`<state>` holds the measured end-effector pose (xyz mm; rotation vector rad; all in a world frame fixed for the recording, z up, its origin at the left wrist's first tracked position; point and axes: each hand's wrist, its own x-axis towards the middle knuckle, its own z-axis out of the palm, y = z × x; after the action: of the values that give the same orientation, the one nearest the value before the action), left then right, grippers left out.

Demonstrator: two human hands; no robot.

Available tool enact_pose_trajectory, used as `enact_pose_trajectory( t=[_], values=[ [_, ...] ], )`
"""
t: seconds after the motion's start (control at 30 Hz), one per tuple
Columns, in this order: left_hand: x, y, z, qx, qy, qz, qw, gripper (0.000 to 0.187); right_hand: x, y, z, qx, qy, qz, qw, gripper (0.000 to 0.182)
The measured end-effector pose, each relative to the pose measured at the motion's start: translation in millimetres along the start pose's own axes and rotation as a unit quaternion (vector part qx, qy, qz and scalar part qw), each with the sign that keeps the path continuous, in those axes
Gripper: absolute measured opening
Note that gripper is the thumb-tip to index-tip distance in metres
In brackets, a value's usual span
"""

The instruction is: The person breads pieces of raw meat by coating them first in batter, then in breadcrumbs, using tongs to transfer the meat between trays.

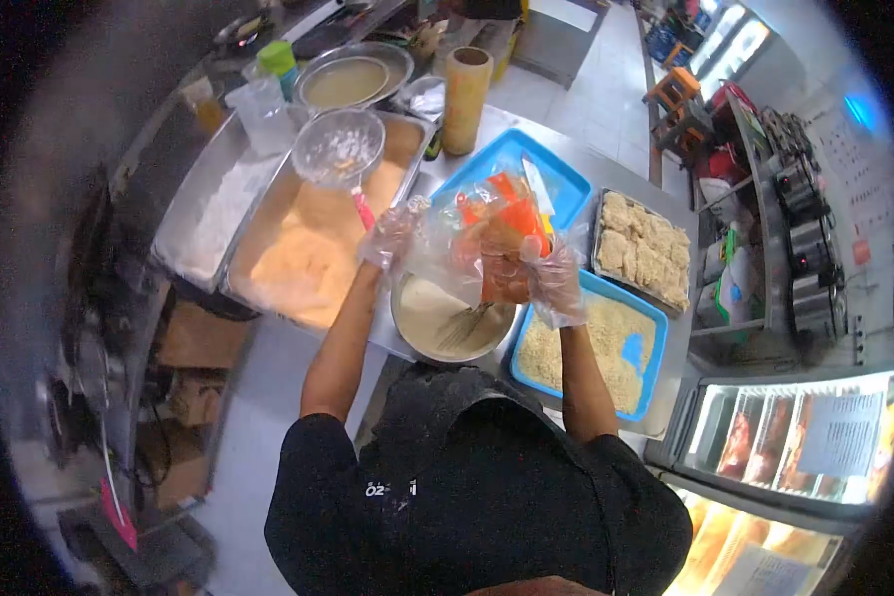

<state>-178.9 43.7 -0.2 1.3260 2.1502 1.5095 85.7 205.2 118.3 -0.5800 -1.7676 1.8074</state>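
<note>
A clear plastic bag with orange print (512, 219) hangs above a metal bowl (395, 316) of pale batter, in which a whisk (464, 325) rests. My left hand (391, 236), in a clear plastic glove, is closed at the bag's left edge. My right hand (556, 283), gloved too, grips the bag's right side; something brownish shows through the plastic there. Behind the bag, a knife (534, 184) lies on a blue tray (578, 189). Below my right hand is another blue tray (656, 372) of crumbs with a small blue piece in it.
To the left stand a metal pan of orange-tinted flour (308, 263) and one of white flour (204, 223). A sieve with a pink handle (338, 149) lies over the flour. At the right sits a tray of breaded pieces (646, 248). A wrap roll (465, 99) stands upright behind.
</note>
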Motion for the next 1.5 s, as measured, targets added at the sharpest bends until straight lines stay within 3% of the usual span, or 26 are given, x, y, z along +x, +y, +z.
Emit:
enact_pose_trajectory(
  t=[0.07,0.1,0.13,0.2,0.23,0.3,0.37,0.4,0.47,0.53,0.6,0.63,0.7,0.77,0.83,0.9,0.97,1.07,1.13,1.23,1.33,1.37,1.43,1.47,1.5],
  values=[
    [-18,1,14,-0.048,-0.019,0.084,0.995,0.03,-3,12,-1,-0.048,-0.013,0.031,0.998,0.027],
    [-19,-28,28,-0.185,-0.012,0.122,0.975,0.03,-11,2,2,-0.086,-0.024,0.028,0.996,0.025],
    [-27,-12,26,-0.296,-0.026,0.039,0.954,0.03,-15,-4,4,-0.124,-0.037,0.024,0.991,0.024],
    [-43,21,21,-0.526,0.01,-0.129,0.841,0.031,-13,15,-5,-0.141,-0.014,0.0,0.99,0.022],
    [-40,21,23,-0.287,0.014,-0.21,0.934,0.031,-12,15,-4,-0.148,-0.001,-0.015,0.989,0.02],
    [-41,8,22,-0.196,0.039,-0.214,0.956,0.03,-16,3,7,0.064,0.001,0.043,0.997,0.016],
    [-52,-31,28,-0.503,0.083,-0.053,0.859,0.028,-17,-1,9,0.1,0.007,0.029,0.995,0.012],
    [-52,-14,24,-0.451,0.107,-0.093,0.881,0.027,-17,7,5,0.031,0.009,-0.016,0.999,0.011],
    [-58,35,9,-0.341,0.151,-0.178,0.911,0.025,-21,7,4,0.02,-0.012,-0.055,0.998,0.014],
    [-60,-14,30,-0.193,0.181,-0.069,0.962,0.025,-27,-7,12,0.134,-0.055,-0.041,0.989,0.026],
    [-58,-19,29,-0.176,0.177,-0.085,0.965,0.025,-26,-16,18,0.063,-0.017,0.001,0.998,0.03],
    [-58,-16,26,-0.237,0.159,-0.156,0.946,0.025,-27,-22,23,0.054,-0.001,0.005,0.999,0.025],
    [-65,0,21,-0.361,0.141,-0.189,0.902,0.025,-33,-45,45,0.061,0.028,-0.004,0.998,0.01],
    [-72,32,11,-0.481,0.147,-0.114,0.857,0.024,-32,-53,54,0.107,0.049,0.005,0.993,0.005],
    [-73,21,14,-0.411,0.14,-0.141,0.89,0.022,-27,-48,48,0.164,0.065,0.053,0.983,0.009],
    [-74,14,18,-0.369,0.152,-0.163,0.903,0.02,-24,-34,39,-0.028,0.034,-0.083,0.996,0.017],
    [-74,13,22,-0.356,0.185,-0.176,0.899,0.018,-15,-16,28,-0.126,0.002,-0.164,0.978,0.01],
    [-73,19,20,-0.364,0.204,-0.197,0.887,0.013,-15,1,17,-0.043,-0.024,-0.154,0.987,0.017],
    [-73,27,18,-0.331,0.202,-0.189,0.902,0.014,-15,2,22,0.134,-0.028,-0.094,0.986,0.013],
    [-78,38,11,-0.354,0.196,-0.224,0.887,0.014,-18,-14,22,-0.211,0.003,-0.21,0.955,0.011],
    [-81,42,16,-0.341,0.216,-0.206,0.891,0.014,-19,-21,30,-0.244,0.022,-0.257,0.935,0.01],
    [-81,42,18,-0.324,0.231,-0.187,0.898,0.014,-19,-25,35,-0.192,0.03,-0.244,0.95,0.009],
    [-79,56,10,-0.236,0.21,-0.221,0.923,0.016,-17,-33,46,-0.087,0.042,-0.217,0.971,0.026],
    [-79,60,7,-0.191,0.198,-0.238,0.931,0.017,-15,-30,44,-0.114,0.043,-0.228,0.966,0.025],
    [-80,59,10,-0.235,0.206,-0.235,0.92,0.019,-14,-28,40,-0.14,0.044,-0.236,0.96,0.024]
  ],
)
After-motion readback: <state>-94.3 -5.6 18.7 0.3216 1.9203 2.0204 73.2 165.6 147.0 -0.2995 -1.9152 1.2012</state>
